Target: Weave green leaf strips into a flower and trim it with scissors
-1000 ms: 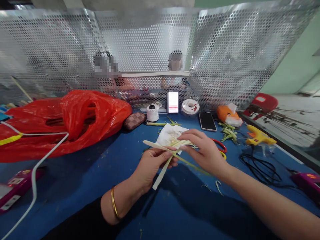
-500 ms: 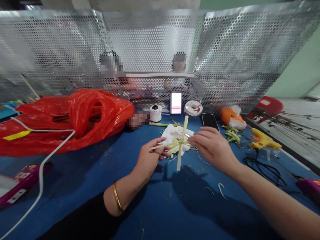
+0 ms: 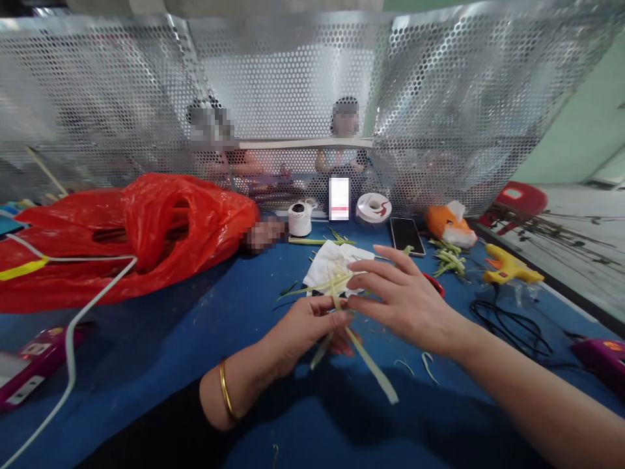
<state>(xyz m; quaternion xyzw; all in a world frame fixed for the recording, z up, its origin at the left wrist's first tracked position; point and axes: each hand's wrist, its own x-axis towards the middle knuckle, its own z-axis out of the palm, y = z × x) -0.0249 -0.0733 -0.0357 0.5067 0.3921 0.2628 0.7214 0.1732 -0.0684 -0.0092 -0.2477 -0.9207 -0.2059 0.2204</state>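
Over the blue table (image 3: 161,339), my left hand (image 3: 303,329) pinches a bundle of pale green leaf strips (image 3: 364,358) where they cross. One long strip hangs down to the right. My right hand (image 3: 403,299) meets the left at the crossing, thumb and forefinger on the strips and the other fingers spread. A white tissue (image 3: 329,264) with leaf scraps lies just behind both hands.
A red plastic bag (image 3: 146,228) and white cable (image 3: 73,326) fill the left. Thread spool (image 3: 299,219), tape roll (image 3: 373,208), phone (image 3: 406,235), yellow glue gun (image 3: 510,268) and black cord (image 3: 512,326) sit at the back and right. Two people sit behind the perforated metal screen (image 3: 439,117).
Both hands have come nearer and lower with the strips. The bundle has turned, so the long strip that stood upright now hangs down to the right.
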